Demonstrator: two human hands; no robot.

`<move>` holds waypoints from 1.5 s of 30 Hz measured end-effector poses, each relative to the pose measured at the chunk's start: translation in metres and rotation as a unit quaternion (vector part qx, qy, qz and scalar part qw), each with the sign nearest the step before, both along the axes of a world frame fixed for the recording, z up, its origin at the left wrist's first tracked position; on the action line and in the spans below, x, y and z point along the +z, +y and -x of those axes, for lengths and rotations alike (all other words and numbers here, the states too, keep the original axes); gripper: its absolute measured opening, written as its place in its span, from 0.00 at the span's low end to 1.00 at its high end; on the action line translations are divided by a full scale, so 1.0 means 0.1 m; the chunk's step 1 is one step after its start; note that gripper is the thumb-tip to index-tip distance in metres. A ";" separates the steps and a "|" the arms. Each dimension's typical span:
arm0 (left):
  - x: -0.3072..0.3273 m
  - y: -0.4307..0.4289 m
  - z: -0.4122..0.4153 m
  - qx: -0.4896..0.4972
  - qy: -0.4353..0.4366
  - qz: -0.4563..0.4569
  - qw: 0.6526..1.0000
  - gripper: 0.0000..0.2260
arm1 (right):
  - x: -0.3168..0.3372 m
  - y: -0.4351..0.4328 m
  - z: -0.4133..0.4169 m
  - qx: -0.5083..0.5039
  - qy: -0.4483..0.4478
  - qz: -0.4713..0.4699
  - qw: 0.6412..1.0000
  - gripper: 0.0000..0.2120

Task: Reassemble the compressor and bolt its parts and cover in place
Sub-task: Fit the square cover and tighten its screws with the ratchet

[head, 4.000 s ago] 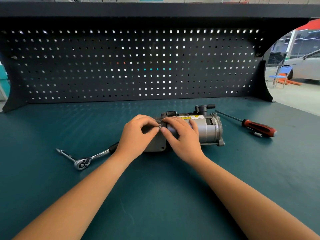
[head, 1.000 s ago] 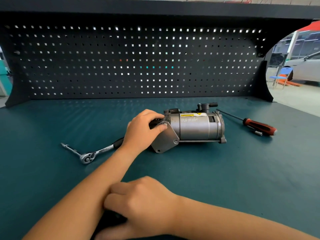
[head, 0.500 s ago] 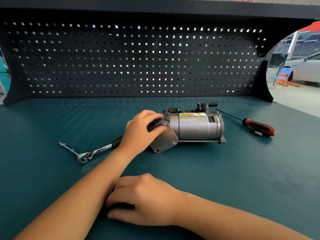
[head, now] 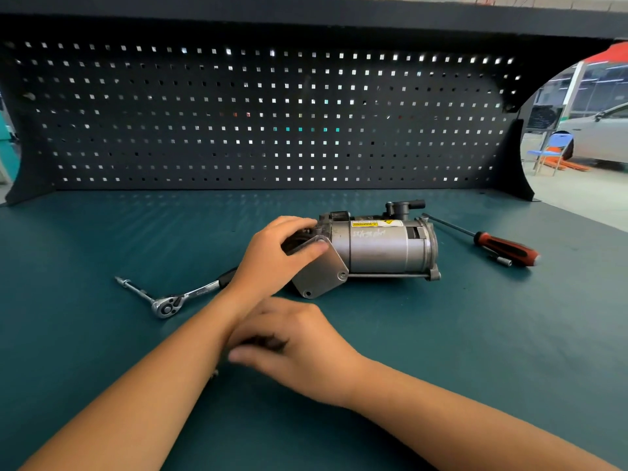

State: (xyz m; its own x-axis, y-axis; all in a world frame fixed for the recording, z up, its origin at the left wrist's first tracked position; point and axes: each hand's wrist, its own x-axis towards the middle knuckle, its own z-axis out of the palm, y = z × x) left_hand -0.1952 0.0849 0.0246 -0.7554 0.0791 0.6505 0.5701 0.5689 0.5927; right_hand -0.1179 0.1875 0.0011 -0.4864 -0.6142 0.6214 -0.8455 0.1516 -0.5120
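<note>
Our left hand (head: 275, 256) clamps the cover (head: 319, 277) on the compressor (head: 380, 249)'s left end; the ratchet (head: 176, 300) lies leftward; our right hand (head: 299, 348)'s grip is unreadable.

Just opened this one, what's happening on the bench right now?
A person is working on a compressor lying on its side on the green bench. The left hand holds the flat cover plate against the compressor's left end, thumb on the plate. The right hand hovers low beside the left forearm, blurred; whether it holds anything cannot be told. A ratchet lies left of the compressor and a red-handled screwdriver right of it, both untouched.
</note>
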 end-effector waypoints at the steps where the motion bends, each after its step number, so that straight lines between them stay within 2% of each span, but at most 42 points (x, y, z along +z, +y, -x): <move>1: 0.02 -0.02 -0.01 -0.004 -0.009 -0.025 1.000 0.11 | 0.01 0.02 0.03 -0.020 -0.011 0.022 0.999 0.05; 3: 0.10 -0.06 -0.06 0.011 -0.002 -0.089 0.996 0.07 | 0.04 0.06 0.08 -0.068 -0.042 0.071 0.994 0.05; 5: 0.25 -0.16 -0.13 0.036 0.002 -0.119 0.992 0.08 | 0.09 0.09 0.13 -0.122 -0.091 0.130 0.980 0.06; 7: 0.39 -0.27 -0.25 -0.011 -0.070 -0.091 0.993 0.08 | 0.15 0.14 0.19 -0.145 -0.161 0.205 0.955 0.11; 10: 0.47 -0.30 -0.46 -0.099 -0.192 0.020 0.976 0.07 | 0.21 0.22 0.27 -0.135 -0.233 0.287 0.919 0.16; 11: 0.45 -0.27 -0.50 -0.102 -0.198 0.033 0.974 0.08 | 0.22 0.24 0.28 -0.131 -0.235 0.300 0.915 0.17; 17: 0.38 -0.14 -0.48 -0.066 -0.154 -0.026 0.986 0.08 | 0.24 0.30 0.32 -0.137 -0.198 0.291 0.926 0.17; 20: 0.30 -0.20 -0.44 -0.056 -0.155 -0.034 0.986 0.11 | 0.21 0.29 0.33 -0.110 -0.194 0.246 0.943 0.20; 21: 0.28 -0.22 -0.42 -0.057 -0.162 -0.048 0.984 0.11 | 0.20 0.29 0.32 -0.116 -0.168 0.224 0.953 0.20; 23: 0.26 -0.30 -0.38 -0.059 -0.176 -0.105 0.977 0.10 | 0.22 0.35 0.38 -0.187 -0.023 0.158 0.969 0.18; 24: 0.25 -0.35 -0.36 -0.054 -0.177 -0.139 0.973 0.10 | 0.24 0.41 0.43 -0.222 0.060 0.112 0.967 0.20; 25: 0.25 -0.41 -0.33 -0.043 -0.176 -0.167 0.969 0.10 | 0.26 0.49 0.48 -0.239 0.114 0.055 0.963 0.27; 26: 0.23 -0.48 -0.30 -0.028 -0.175 -0.190 0.966 0.09 | 0.27 0.57 0.54 -0.242 0.130 -0.017 0.961 0.36; 28: 0.14 -0.57 -0.26 0.003 -0.180 -0.213 0.960 0.08 | 0.25 0.70 0.63 -0.249 0.110 -0.171 0.947 0.50; 29: 0.09 -0.59 -0.24 0.014 -0.186 -0.215 0.959 0.08 | 0.22 0.73 0.67 -0.256 0.108 -0.235 0.931 0.53; 31: -0.01 -0.60 -0.21 0.027 -0.197 -0.211 0.957 0.07 | 0.15 0.76 0.75 -0.270 0.117 -0.301 0.907 0.55; 33: -0.07 -0.59 -0.18 0.032 -0.195 -0.211 0.957 0.06 | 0.12 0.75 0.79 -0.282 0.140 -0.317 0.895 0.53; 38: -0.11 -0.57 -0.18 0.029 -0.188 -0.192 0.963 0.05 | 0.09 0.72 0.85 -0.293 0.199 -0.303 0.885 0.41; 45: -0.14 -0.55 -0.16 0.026 -0.187 -0.163 0.968 0.05 | 0.09 0.69 0.87 -0.307 0.205 -0.287 0.884 0.38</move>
State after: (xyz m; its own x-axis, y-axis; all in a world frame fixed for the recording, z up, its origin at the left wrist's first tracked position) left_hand -0.1787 0.0302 0.0111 -0.9404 -0.1291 0.3147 0.2562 0.3398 0.9049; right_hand -0.2046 0.2561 0.0103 -0.6430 -0.5842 0.4952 -0.6106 0.7814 0.1291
